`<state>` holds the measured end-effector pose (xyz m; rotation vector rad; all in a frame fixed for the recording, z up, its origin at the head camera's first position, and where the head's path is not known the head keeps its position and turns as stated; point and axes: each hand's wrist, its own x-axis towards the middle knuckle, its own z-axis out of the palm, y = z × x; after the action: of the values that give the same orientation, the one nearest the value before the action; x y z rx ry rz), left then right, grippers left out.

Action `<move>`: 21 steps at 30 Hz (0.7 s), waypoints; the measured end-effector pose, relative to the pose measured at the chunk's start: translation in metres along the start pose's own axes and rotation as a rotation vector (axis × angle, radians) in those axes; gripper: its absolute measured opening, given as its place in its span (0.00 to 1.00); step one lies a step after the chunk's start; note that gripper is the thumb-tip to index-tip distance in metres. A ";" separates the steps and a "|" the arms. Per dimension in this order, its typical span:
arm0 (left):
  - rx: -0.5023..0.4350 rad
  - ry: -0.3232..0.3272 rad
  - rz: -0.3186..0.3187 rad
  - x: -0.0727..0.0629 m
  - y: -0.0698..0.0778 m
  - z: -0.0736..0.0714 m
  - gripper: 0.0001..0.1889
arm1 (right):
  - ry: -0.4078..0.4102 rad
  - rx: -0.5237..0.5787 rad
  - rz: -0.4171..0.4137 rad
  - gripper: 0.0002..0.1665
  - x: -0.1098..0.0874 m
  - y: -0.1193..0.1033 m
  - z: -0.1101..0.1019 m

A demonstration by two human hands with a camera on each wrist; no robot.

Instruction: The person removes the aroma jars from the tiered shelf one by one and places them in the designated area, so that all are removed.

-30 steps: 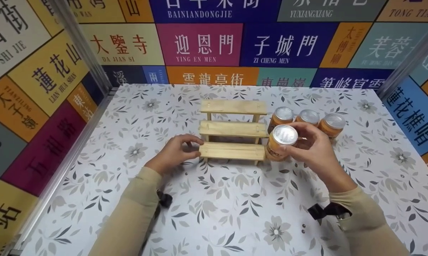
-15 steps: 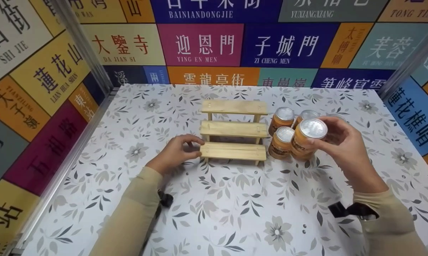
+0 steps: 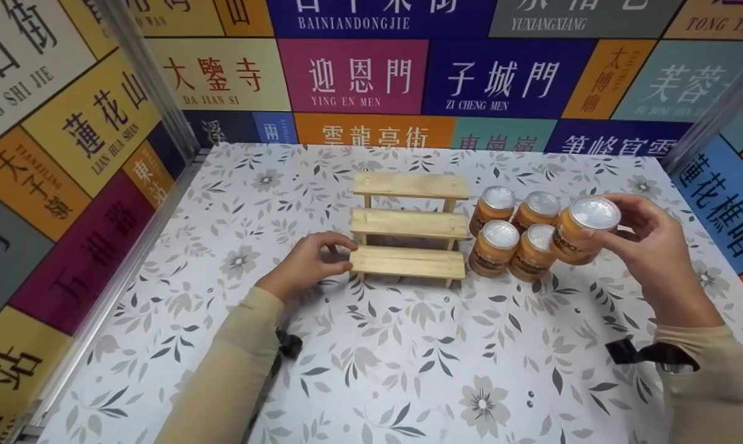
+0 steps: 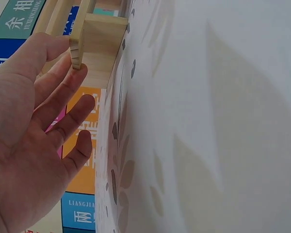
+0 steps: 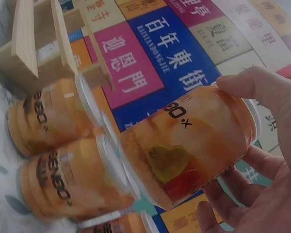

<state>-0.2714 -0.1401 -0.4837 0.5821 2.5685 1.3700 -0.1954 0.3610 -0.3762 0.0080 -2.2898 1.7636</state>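
A small three-step wooden rack (image 3: 408, 223) stands on the table. My left hand (image 3: 309, 262) pinches the left end of its lowest step; in the left wrist view, the thumb and a fingertip meet the board's end (image 4: 76, 48) while the other fingers spread loosely. My right hand (image 3: 652, 246) grips an orange can (image 3: 578, 237) with a silver lid, raised beside the other cans. Seen from the right wrist, the held can (image 5: 189, 141) tilts, with thumb on one side and fingers on the other. Two front cans (image 3: 494, 256) and two back cans (image 3: 534, 213) stand upright right of the rack.
A floral-patterned cover (image 3: 396, 357) lies over the table. Panels with Chinese lettering (image 3: 353, 77) wall off the back and both sides. Right of the rack, the standing cans crowd close together.
My right hand has moved to the right with a can in it, and the two front cans have come into view. The third back can no longer shows. My left hand stays at the rack.
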 end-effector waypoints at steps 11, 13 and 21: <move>-0.019 0.005 0.003 -0.001 -0.003 0.002 0.17 | 0.022 -0.234 0.082 0.32 0.002 0.018 -0.030; -0.013 0.010 0.010 -0.001 -0.002 0.002 0.17 | 0.030 -0.293 0.078 0.32 0.001 0.021 -0.033; 0.008 0.015 0.006 0.000 -0.001 0.001 0.17 | -0.058 -0.343 0.165 0.35 0.003 0.037 -0.037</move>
<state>-0.2712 -0.1399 -0.4856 0.5831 2.5872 1.3719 -0.1972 0.4068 -0.4021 -0.1996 -2.6731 1.4319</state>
